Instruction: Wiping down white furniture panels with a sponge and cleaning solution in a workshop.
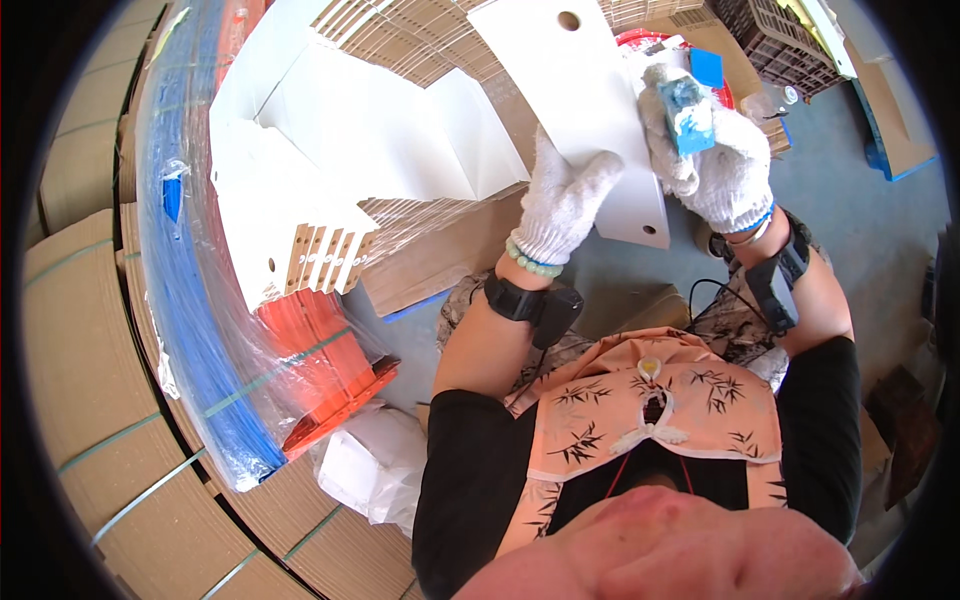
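My left hand (568,195), in a white knit glove, grips a long white panel (575,100) by its edge, thumb on the face and fingers behind. The panel is tilted and has a round hole near each end. My right hand (725,165), gloved too, is closed around a blue block (690,118) smeared with white, sponge-like in look. It is beside the panel's right edge; whether they touch I cannot tell. Just beyond it, a smaller blue piece (706,68) lies at a round red-rimmed container (655,38) partly hidden by the panel.
White folded panels (370,120) are stacked to the left on cardboard. Plastic-wrapped blue bundles (165,290) and orange-red pieces (318,345) stand farther left, beside strapped cardboard stacks (110,430). A brown plastic crate (775,45) and a clear bottle (770,103) are at the far right.
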Tool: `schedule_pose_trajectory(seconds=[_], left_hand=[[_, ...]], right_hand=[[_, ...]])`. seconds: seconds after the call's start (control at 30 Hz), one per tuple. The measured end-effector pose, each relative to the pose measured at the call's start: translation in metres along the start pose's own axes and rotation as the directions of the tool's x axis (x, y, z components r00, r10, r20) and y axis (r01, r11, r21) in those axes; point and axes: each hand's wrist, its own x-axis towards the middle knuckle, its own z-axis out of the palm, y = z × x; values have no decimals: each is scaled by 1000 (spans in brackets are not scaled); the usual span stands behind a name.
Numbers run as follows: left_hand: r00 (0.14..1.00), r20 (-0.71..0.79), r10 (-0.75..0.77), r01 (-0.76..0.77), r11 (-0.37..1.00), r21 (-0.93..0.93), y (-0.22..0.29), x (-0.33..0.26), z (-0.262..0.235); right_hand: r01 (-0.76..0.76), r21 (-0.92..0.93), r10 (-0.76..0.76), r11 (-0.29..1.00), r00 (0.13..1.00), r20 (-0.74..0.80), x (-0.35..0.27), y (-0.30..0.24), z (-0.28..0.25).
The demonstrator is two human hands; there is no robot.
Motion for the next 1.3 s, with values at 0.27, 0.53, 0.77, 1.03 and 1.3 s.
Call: schedule_pose_trajectory(seconds=[0.27,0.53,0.77,1.03,1.3], left_hand=[[963,196,-183,244,901,-359,-15,-7,3],[895,227,-383,423,572,-702,2,-23,0],[975,213,-61,198,673,-713,24,-15,13],[909,388,-151,368,727,-579,19,-27,10],[879,434,-198,413,770,-486,12,-31,6]], right_hand=[[-155,-24,156,988,983,100,-5,16,19],[-38,111,9,993,968,250,6,-21,5],[303,57,-307,951,945,108,23,-28,18],[280,11,-275,960,934,229,29,-44,8],[303,-280,-295,911,953,69,21,-53,5]])
